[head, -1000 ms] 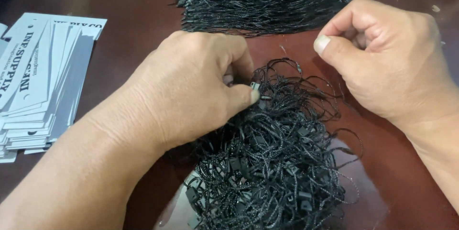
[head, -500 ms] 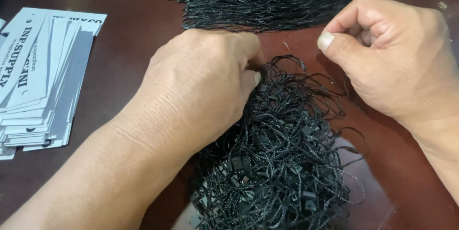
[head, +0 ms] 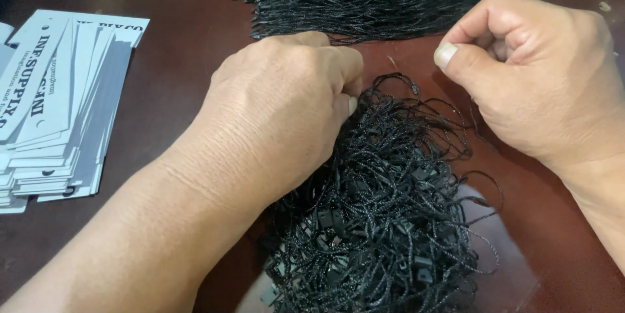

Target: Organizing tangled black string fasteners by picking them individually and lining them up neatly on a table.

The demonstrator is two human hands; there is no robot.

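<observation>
Left grip (head: 286,108) pinches tangled black string loops (head: 384,215) with small plastic clasps.

A fanned stack of long rectangular card tags (head: 55,105), white and grey with dark print, lies at the left edge.

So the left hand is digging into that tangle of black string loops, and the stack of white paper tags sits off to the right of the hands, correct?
Not quite. The head view shows the stack of white paper tags on the left, beyond the left hand, not on the right. The rest holds: that hand is pressed into the tangle of black string loops on the dark red table.
</observation>
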